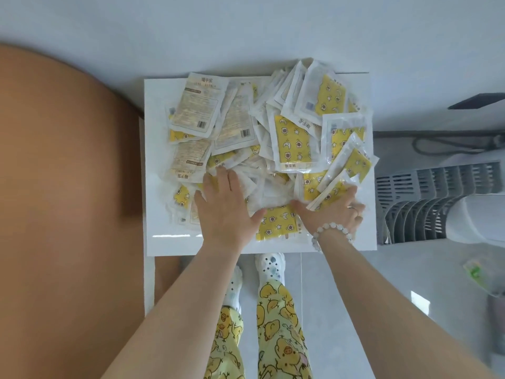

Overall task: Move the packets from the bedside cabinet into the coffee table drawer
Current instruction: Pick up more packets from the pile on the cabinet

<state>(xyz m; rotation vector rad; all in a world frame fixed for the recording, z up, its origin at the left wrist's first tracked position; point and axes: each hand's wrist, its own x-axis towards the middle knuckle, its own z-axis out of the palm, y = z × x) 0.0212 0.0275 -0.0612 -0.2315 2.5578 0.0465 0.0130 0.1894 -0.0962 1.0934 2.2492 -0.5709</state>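
Note:
A heap of several white and yellow packets (293,143) covers the white bedside cabinet top (161,214). Some lie printed side up, others show yellow star and moon patterns. My left hand (226,212) lies flat on the near left of the heap, fingers spread over the packets. My right hand (336,212), with a bead bracelet and a ring, is dug under the near right packets; its fingers are hidden beneath them. Whether it grips any packet I cannot tell. The coffee table drawer is not in view.
A tan bed or cushion (62,187) fills the left side against the cabinet. A grey slatted fan or heater (426,203) stands on the floor to the right. My legs and socked feet (270,269) are just below the cabinet's front edge.

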